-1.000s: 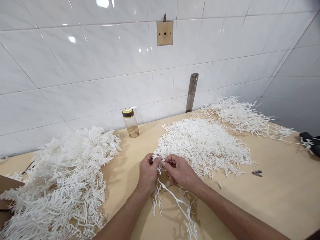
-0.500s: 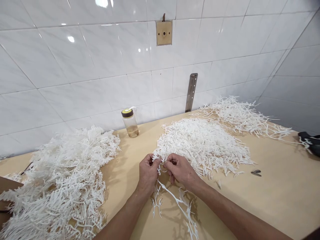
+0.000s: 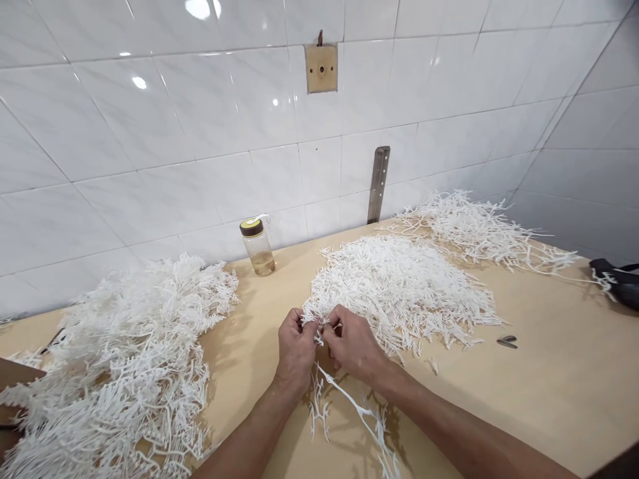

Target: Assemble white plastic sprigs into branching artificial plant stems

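Between my two hands is a white branched plastic piece, with a long twiggy stem (image 3: 367, 412) hanging down toward me over the table. My left hand (image 3: 298, 346) is closed on it, thumb and fingers pinched near the top. Beside it, almost touching, my right hand (image 3: 352, 340) pinches the same white branch. The exact spot under the fingertips is partly hidden. Just beyond my hands lies a pile of small white plastic sprigs (image 3: 399, 289). A large heap of white branched pieces (image 3: 134, 359) covers the table on the left.
A lidded bottle (image 3: 260, 253) with some brownish liquid stands near the wall. Farther right are a heap of longer white branches (image 3: 484, 229) and a black object (image 3: 619, 283). A small metal tool (image 3: 508, 342) lies on the wooden table (image 3: 549, 392). A metal strip (image 3: 379, 183) leans on the tiles.
My right hand has moved slightly left, closer to my left hand, with its fingers still pinched. The hanging stem has shifted a little. The camera view has moved slightly.
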The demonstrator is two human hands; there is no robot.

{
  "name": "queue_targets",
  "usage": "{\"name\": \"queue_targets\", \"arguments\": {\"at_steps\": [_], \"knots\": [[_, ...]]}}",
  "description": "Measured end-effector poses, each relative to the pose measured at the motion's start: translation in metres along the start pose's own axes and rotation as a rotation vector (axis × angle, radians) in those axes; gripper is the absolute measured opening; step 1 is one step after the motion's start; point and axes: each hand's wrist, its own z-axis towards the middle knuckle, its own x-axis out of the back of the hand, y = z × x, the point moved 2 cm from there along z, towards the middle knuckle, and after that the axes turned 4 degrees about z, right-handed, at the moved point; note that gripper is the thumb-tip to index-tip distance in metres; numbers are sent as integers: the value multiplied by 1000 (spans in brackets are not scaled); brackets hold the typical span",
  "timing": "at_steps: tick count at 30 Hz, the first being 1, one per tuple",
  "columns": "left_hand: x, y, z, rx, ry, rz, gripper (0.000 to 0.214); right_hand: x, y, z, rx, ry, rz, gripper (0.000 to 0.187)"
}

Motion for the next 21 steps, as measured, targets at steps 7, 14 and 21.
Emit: {"name": "queue_targets", "arguments": {"at_steps": [7,14,21], "knots": [[1,9,5,92,4,-85,29,17,-5,4,-103,52,140,10],[10,-1,19,73,-14,36,35,42,-11,11,14,192,94,11],[15,-9,22,-43,-44,133,25,25,-4,6,37,-106,51,25]]}}
